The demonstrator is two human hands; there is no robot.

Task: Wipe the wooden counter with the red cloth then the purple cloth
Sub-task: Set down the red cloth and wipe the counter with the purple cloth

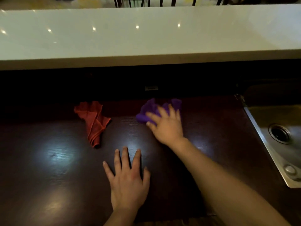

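Right hand (166,126) on purple cloth (156,110)
Fingers spread, pressing it to the worktop (53,160); left hand (127,180) flat, empty; red cloth (93,121) lies apart.

Red cloth (93,122), purple cloth (152,110), dark brown wood-grained counter (48,168), white upper ledge (146,35).

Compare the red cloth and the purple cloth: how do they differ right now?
The red cloth lies untouched; the purple cloth sits under the right hand. The red one is drawn out long toward the person; the purple one is bunched up. Red lies further left. Both rest crumpled on the wooden counter.
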